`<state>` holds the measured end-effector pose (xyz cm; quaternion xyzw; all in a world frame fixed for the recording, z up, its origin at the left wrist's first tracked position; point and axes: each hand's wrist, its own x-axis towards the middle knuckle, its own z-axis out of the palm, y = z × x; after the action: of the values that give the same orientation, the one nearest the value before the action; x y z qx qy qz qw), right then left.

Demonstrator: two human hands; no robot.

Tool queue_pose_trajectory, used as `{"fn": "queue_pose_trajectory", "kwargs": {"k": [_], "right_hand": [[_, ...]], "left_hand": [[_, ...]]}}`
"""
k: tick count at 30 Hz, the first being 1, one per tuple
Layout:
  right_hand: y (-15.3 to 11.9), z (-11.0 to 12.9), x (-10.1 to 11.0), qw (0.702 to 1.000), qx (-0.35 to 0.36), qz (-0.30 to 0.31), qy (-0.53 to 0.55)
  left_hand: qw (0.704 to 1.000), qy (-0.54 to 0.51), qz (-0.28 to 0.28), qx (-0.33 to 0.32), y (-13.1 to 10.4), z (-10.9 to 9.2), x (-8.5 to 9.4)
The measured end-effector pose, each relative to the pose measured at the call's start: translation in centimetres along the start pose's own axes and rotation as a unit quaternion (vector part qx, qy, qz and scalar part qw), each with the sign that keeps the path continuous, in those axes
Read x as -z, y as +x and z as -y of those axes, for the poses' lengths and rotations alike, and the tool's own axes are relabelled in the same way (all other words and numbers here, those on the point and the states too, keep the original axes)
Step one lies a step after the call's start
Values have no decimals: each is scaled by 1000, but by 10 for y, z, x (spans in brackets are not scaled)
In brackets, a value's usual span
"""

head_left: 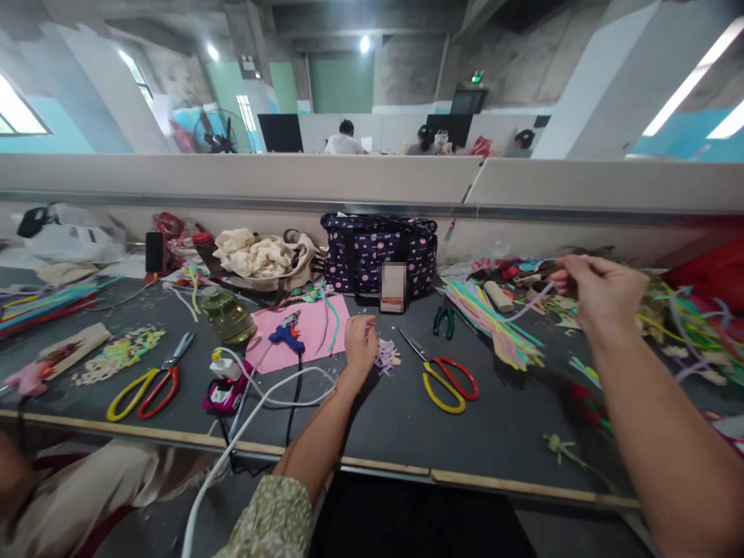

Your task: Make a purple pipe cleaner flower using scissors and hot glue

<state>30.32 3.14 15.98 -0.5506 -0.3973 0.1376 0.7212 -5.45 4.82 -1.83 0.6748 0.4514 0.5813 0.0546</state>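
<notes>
Head view: right grip (607, 291) raised above the right part of the table (511, 418), thumb and fingers pinched on a lilac fuzzy stem (532, 302). Stem slants down and leftward from the fingertips; its lower end is near a bundle of pastel stems (500, 333), contact uncertain. Left grip (361, 341) low, fingers curled; cannot tell whether anything is held. Heap of lilac clippings (387, 356) just right of it.

Writing: phone-like object (394, 288) stands beyond the left grip, slightly right, before a dark patterned bag (366, 260); its face is pixelated, text unreadable. Green lit sign (477, 76) far beyond both grips, too small to read.

Edges: pale strip (384, 468) borders the table nearer the wearer than either grip; left forearm crosses above it. Partition (291, 177) closes the far side, past both grips. Between the grips: red-and-yellow scissors (431, 364) and green-handled pliers (449, 324). Dark tabletop runs from those scissors to the near strip. Left of the left grip: pink sheet (311, 322) bearing a blue glue gun (287, 335).
</notes>
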Motion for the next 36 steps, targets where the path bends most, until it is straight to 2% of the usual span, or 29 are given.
{"fn": "queue_pose_trajectory", "kwargs": {"k": [4,6,8,11,13,15,16,19,21,23,25,28,32,34,36], "right_hand": [[8,34,0,994,102,-46,-4],[16,47,1,994,100,-52,-2],[24,57,4,986,134,-96,14],[31,74,9,987,129,-98,4],[26,88,10,981,163,-99,-20],[14,102,6,982,181,-49,3],[5,108,2,987,161,6,13],[-26,116,-17,980,7,200,23],[-48,109,-34,958,-68,278,31],[-71,92,-54,923,-131,358,50],[-95,69,-75,882,-186,428,58],[-131,27,-106,831,-252,492,59],[-162,-25,-134,813,-322,478,85],[-168,-46,-140,819,-324,464,90],[-170,-61,-141,831,-324,441,98]], "left_hand": [[1000,2,4,9,1,-1,2],[1000,1,-2,9,2,-1,3],[1000,0,-11,10,3,-1,3],[1000,0,-11,14,4,0,3],[1000,-6,-11,15,4,0,3],[1000,-23,-10,18,4,-1,2],[999,-37,-8,23,5,-2,2],[991,-115,14,69,7,-3,4],[973,-192,35,121,9,-3,6],[949,-263,52,167,10,-2,8],[929,-309,58,197,11,-2,8],[889,-375,104,241,9,-5,7],[817,-461,189,292,5,-11,6],[772,-495,236,322,4,-13,6],[745,-501,275,345,3,-15,6]]}}
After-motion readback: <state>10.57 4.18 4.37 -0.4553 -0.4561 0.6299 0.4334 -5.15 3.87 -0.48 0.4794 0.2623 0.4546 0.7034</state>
